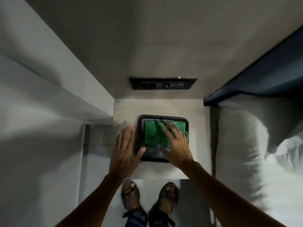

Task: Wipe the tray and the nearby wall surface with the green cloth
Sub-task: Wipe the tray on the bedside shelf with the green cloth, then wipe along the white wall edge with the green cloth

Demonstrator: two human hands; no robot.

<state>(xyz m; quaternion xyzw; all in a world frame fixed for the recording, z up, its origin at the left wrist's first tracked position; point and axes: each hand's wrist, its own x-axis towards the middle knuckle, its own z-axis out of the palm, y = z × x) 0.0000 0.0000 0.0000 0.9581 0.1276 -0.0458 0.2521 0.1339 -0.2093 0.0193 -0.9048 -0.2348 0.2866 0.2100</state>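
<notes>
A dark rectangular tray (152,157) lies on a pale bedside surface (157,106). The green cloth (151,136) is spread flat inside the tray and covers most of it. My right hand (176,145) presses flat on the cloth, fingers spread, over its right half. My left hand (125,150) rests flat on the surface beside the tray's left rim, with the thumb touching the tray's near left corner. The grey wall (155,46) rises straight behind the tray.
A black switch panel (162,83) is set in the wall above the tray. A bed with a white pillow (242,145) and dark headboard (270,71) lies to the right. A grey side wall (41,95) closes the left. My sandalled feet (147,195) stand below.
</notes>
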